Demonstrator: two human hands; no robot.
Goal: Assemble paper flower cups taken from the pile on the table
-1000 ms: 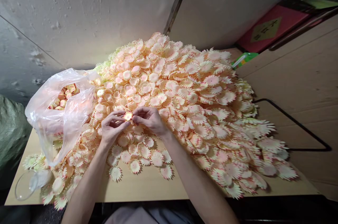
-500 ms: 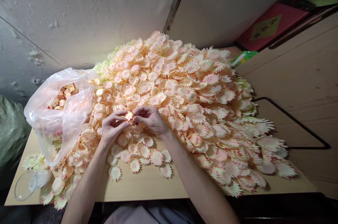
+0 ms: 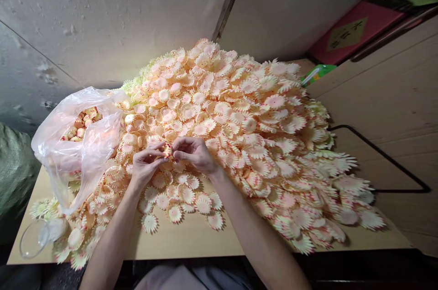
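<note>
Two bare hands meet over the near part of a big pile of pale flowers (image 3: pixel 222 112). Between the fingertips is one small flower (image 3: pixel 167 149), a bit left of the middle, with red marks on it. The left hand (image 3: pixel 146 166) holds it with the thumb below and a finger above. The right hand (image 3: pixel 196 155) has its thumb and first finger close together at the flower's right side, but I cannot tell if they pinch it or only touch it. The small flower looks thin, so it may tear if both hands pull too hard. If the left fingers go loose, it could drop into the pile and be hard to find, because so many flowers there look like it. On the left is a clear plastic bag (image 3: pixel 102 142) with small curled flowers (image 3: pixel 86 118) showing in its opening. The bag looks soft, so a bump from the left arm might tip it. Flowers lie close to the near edge of the table (image 3: pixel 185 242), and a sleeve or arm brushing them could push some off. A clear cup (image 3: pixel 33 239) is at the near left corner, where a knock could make it fall too.
</note>
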